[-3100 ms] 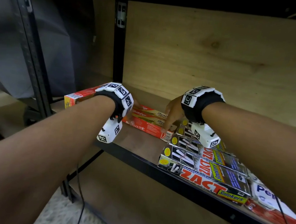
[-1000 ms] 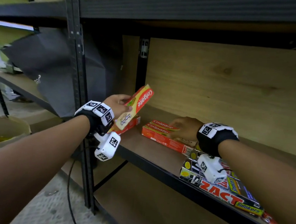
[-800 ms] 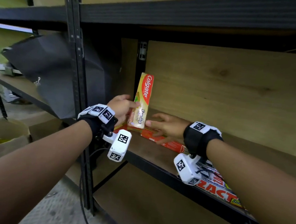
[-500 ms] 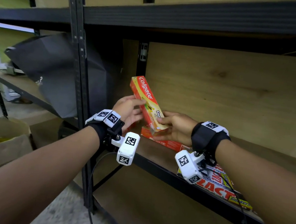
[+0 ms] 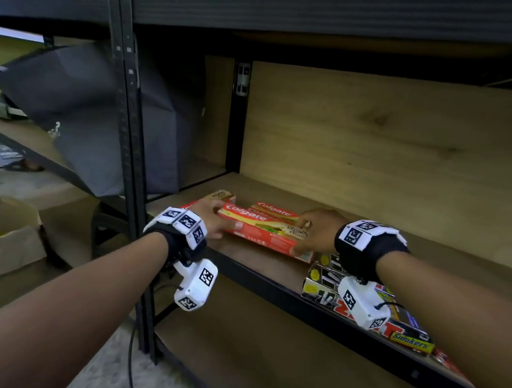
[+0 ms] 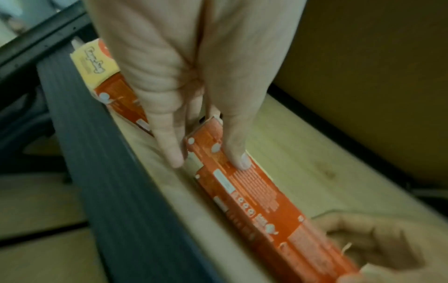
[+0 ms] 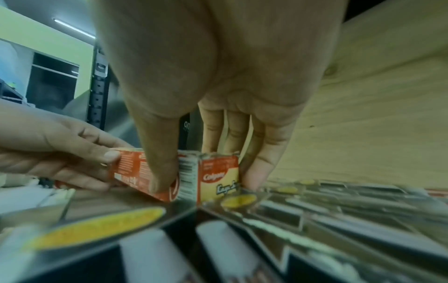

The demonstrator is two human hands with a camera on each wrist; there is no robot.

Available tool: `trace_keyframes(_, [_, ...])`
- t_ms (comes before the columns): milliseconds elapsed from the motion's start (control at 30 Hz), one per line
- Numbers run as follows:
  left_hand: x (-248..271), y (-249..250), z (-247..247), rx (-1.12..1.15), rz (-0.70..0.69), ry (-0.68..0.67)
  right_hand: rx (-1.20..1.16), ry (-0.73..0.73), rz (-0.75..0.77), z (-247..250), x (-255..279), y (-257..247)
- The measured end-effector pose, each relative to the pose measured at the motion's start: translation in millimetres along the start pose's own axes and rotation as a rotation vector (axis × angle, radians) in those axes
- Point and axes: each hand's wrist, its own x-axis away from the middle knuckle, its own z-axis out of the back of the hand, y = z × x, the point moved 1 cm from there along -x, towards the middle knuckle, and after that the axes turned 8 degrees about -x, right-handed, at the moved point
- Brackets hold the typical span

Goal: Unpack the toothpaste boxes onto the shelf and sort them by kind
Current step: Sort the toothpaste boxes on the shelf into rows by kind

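A long red and yellow Colgate toothpaste carton (image 5: 260, 230) lies flat near the front of the wooden shelf board (image 5: 369, 239), its long axis running left to right along the black metal front rail (image 5: 271, 281), the logo end to the left. The left hand (image 5: 211, 217) has its grip closed on the carton's left end, thumb on the front side face and fingers (image 6: 169, 141) on the other side. The right hand (image 5: 316, 231) pinches the right end the same way, thumb (image 7: 160, 172) in front, fingers behind. Just behind it lie more red Colgate cartons (image 5: 275, 210), parallel to it. To the right, black ZACT Smokers cartons (image 5: 404, 330) lie side by side, at an angle to the Colgate ones. A dark grey bag (image 5: 93, 115) leans on the neighbouring shelf to the left.
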Motion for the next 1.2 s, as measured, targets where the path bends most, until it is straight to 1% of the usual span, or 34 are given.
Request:
trace_keyframes(33, [-1.7,-2.1,-2.8,-0.149,-0.003,0.001,0.03,-0.022,-0.009,-2.8,-1.9,0.0])
trace_keyframes(67, [-4.9,-3.9,-4.8,-0.241,0.004,0.011,0.058,-0.045,-0.018,-3.9,-3.5,-0.8])
trace_keyframes(100, [-3.4,-0.5,-6.0,-0.284,0.017,0.018,0.078,-0.07,-0.032,-4.7,-4.2,-2.1])
trace_keyframes(267, [-2.8,13.7,-10.6,-0.396,-0.004,0.039,0.109,-0.098,-0.068,-4.4,-8.1,-2.9])
trace_keyframes(333, [-0.8,18.8,-11.6,-0.479,-0.022,0.063,0.131,-0.11,-0.07,-4.4,-8.5,-3.9])
trace_keyframes(467, [1.5,25.0,-12.7,-0.613,-0.044,0.082,0.109,-0.095,-0.09,-2.6,-7.6,-5.3])
trace_keyframes(533, [1.7,26.0,-12.0,-0.667,-0.04,0.07,0.085,-0.128,-0.107,-2.5,-7.8,-4.1])
trace_keyframes(633, [0.1,28.8,-3.6,-0.732,-0.051,0.072,0.065,-0.132,-0.122,-3.8,-11.4,-1.2])
trace_keyframes(700, [-2.4,30.3,8.0,-0.864,-0.06,0.114,0.07,-0.133,-0.124,-5.7,-14.9,1.2])
trace_keyframes(733, [-5.1,28.0,15.8,-0.947,-0.036,0.144,0.073,-0.138,-0.123,-7.0,-16.3,1.7])
trace_keyframes(800, [-5.2,21.4,29.3,-1.048,0.074,0.207,0.087,-0.13,-0.117,-9.8,-18.5,3.7])
trace_keyframes(867, [-5.2,10.5,38.5,-1.064,0.142,0.248,0.103,-0.112,-0.109,-11.2,-19.4,4.5])
trace_keyframes(1000, [-4.0,-5.1,47.1,-1.017,0.241,0.24,0.134,-0.088,-0.107,-13.7,-19.5,1.5])
trace_keyframes(1100, [-1.0,-5.2,50.7,-1.0,0.241,0.231,0.08,-0.023,-0.073,-15.0,-20.8,2.6])
trace_keyframes(1200, [1.6,-4.4,53.7,-1.001,0.21,0.238,0.092,-0.038,-0.075,-14.1,-17.5,1.7])
